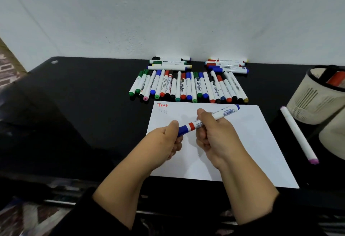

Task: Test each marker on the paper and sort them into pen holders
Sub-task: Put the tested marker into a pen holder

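Observation:
Over the white paper (252, 142) I hold a blue marker (226, 112) with both hands. My right hand (214, 134) grips its white barrel, and my left hand (168, 142) grips its blue cap, which sits on the marker. The paper carries a red "Test" and a faint grey "Test" at its top left. A row of several capped markers (186, 88) lies beyond the paper. Two beige pen holders stand at the right: the far holder (313, 101) has a red marker in it, the near holder (334, 138) is partly cut off.
Two small stacks of markers (169, 63) (226, 65) lie against the white wall. A white marker with a pink cap (298, 134) lies on the black desk (84, 105) between the paper and the holders. The desk's front edge runs just below the paper.

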Demonstrator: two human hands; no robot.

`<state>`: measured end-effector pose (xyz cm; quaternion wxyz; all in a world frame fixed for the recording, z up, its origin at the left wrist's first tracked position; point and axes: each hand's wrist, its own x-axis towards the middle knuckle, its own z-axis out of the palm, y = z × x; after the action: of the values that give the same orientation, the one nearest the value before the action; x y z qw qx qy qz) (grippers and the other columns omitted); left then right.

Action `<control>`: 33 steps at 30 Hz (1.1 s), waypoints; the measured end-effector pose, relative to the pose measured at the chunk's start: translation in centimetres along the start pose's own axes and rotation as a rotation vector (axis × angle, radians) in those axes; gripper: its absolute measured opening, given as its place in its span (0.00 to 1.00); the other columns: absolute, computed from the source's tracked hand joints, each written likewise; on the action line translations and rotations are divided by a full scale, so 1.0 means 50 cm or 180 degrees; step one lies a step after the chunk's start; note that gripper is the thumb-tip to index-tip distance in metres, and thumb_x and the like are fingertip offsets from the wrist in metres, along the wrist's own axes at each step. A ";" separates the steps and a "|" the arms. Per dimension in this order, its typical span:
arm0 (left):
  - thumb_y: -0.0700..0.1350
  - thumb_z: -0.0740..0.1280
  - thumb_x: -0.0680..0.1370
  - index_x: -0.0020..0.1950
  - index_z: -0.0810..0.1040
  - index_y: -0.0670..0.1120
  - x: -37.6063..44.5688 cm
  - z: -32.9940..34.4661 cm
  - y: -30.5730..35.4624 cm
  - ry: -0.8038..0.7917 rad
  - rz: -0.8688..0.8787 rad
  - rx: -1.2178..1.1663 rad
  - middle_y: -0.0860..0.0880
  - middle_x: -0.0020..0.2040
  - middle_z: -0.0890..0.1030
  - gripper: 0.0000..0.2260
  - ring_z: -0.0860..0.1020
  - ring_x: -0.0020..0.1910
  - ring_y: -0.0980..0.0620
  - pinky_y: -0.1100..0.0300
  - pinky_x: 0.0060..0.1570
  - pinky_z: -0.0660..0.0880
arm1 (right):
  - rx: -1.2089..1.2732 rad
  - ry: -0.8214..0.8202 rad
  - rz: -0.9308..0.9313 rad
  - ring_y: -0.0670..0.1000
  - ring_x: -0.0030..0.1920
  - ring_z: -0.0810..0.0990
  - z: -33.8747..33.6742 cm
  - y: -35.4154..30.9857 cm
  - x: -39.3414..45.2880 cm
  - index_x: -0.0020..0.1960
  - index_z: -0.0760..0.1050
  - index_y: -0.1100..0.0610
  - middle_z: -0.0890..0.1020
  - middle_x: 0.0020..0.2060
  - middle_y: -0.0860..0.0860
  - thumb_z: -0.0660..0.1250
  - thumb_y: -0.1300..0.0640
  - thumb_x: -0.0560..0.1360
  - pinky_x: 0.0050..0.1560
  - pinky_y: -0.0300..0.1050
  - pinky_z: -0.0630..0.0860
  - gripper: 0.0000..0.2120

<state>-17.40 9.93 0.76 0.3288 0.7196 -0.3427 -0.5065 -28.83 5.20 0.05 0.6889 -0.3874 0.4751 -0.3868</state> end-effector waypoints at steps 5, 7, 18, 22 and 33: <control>0.52 0.50 0.82 0.35 0.70 0.45 -0.014 -0.005 0.011 -0.0211 -0.0081 -0.0092 0.51 0.26 0.68 0.20 0.64 0.26 0.55 0.63 0.32 0.65 | 0.0009 -0.0052 -0.0109 0.45 0.21 0.60 0.000 -0.006 0.002 0.35 0.67 0.56 0.64 0.21 0.48 0.63 0.56 0.78 0.23 0.37 0.60 0.14; 0.53 0.50 0.82 0.36 0.71 0.45 -0.016 -0.008 0.010 -0.0223 -0.0047 -0.0061 0.51 0.27 0.69 0.20 0.64 0.27 0.55 0.62 0.33 0.66 | -0.0021 -0.0075 -0.0168 0.45 0.22 0.60 0.000 -0.007 0.002 0.35 0.67 0.56 0.64 0.21 0.48 0.63 0.55 0.78 0.25 0.37 0.59 0.14; 0.56 0.48 0.82 0.37 0.71 0.46 -0.017 -0.008 0.006 -0.0026 0.0066 0.0273 0.51 0.30 0.72 0.22 0.67 0.30 0.55 0.61 0.39 0.68 | -0.0148 0.0071 -0.0185 0.45 0.22 0.59 0.010 -0.008 0.003 0.37 0.68 0.56 0.64 0.21 0.48 0.63 0.55 0.78 0.27 0.39 0.59 0.12; 0.56 0.46 0.82 0.39 0.71 0.49 -0.017 0.000 -0.002 0.0331 0.0540 0.0895 0.51 0.35 0.73 0.21 0.70 0.36 0.53 0.54 0.50 0.72 | -0.0209 0.0326 -0.0030 0.44 0.21 0.60 0.016 -0.007 0.007 0.38 0.69 0.57 0.65 0.19 0.47 0.63 0.55 0.78 0.26 0.38 0.60 0.11; 0.54 0.49 0.81 0.39 0.69 0.53 -0.041 -0.031 -0.027 0.1279 0.1426 0.1607 0.55 0.35 0.73 0.15 0.73 0.38 0.55 0.59 0.36 0.65 | -0.0047 0.0988 -0.0018 0.45 0.18 0.58 -0.032 -0.038 0.032 0.34 0.66 0.55 0.64 0.19 0.48 0.62 0.55 0.77 0.21 0.35 0.55 0.14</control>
<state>-16.23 12.59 1.10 0.3044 0.7700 -0.5340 -0.1710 -30.26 2.74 0.78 0.6032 -0.3294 0.5776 -0.4405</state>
